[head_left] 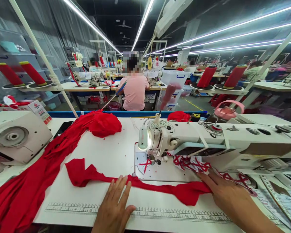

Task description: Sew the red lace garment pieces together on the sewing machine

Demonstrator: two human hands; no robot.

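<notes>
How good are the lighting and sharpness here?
Head view: ceiling tubes glare in streaks; the small lamp shines white; a reddish shape right of centre looks smeared; the seated person's head is pixelated; the red cloth strip looks fairly crisp.

Head view — looking forward, down — worktable (109,150) close.

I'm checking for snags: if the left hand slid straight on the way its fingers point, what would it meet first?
The red strip: the left hand already reaches it, apparently touching. Past that, the tabletop looks free for a stretch, though depth is hard to judge.
</notes>
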